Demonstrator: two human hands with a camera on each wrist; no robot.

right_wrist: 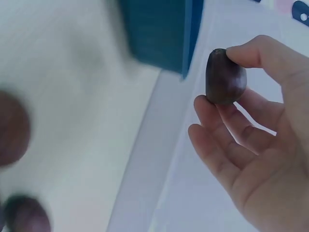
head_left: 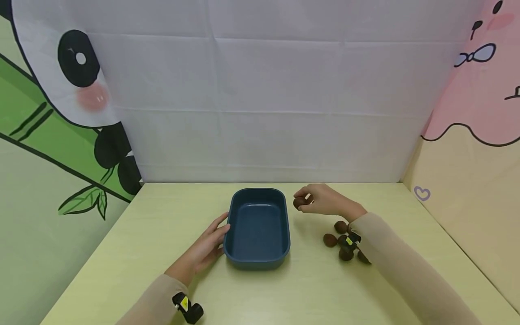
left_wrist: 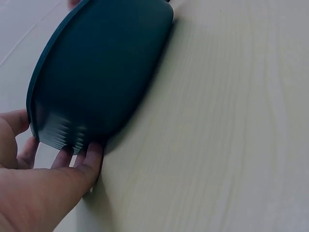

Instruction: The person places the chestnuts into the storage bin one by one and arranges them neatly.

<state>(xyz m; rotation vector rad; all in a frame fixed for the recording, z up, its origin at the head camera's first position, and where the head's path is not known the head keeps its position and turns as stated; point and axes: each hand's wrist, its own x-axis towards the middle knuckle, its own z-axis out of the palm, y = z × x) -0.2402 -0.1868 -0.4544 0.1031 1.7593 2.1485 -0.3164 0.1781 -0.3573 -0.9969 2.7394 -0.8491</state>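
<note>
A dark blue rectangular tray (head_left: 237, 250) sits empty in the middle of the pale wooden table (head_left: 162, 216). My left hand (head_left: 209, 246) rests against its left wall with straight fingers (left_wrist: 82, 159) touching the outside of the tray (left_wrist: 106, 72). My right hand (head_left: 318, 201) hovers just right of the tray's far corner and pinches a brown chestnut (head_left: 299, 203) between thumb and fingers. In the right wrist view the chestnut (right_wrist: 225, 77) is held at the fingertips (right_wrist: 244, 55), with the tray (right_wrist: 159, 34) behind it.
Several more brown chestnuts (head_left: 331, 239) lie in a loose group on the table under my right forearm; blurred ones (right_wrist: 12, 128) show at the left of the right wrist view. Cloth walls with cartoon prints (head_left: 77, 81) close in the table on three sides.
</note>
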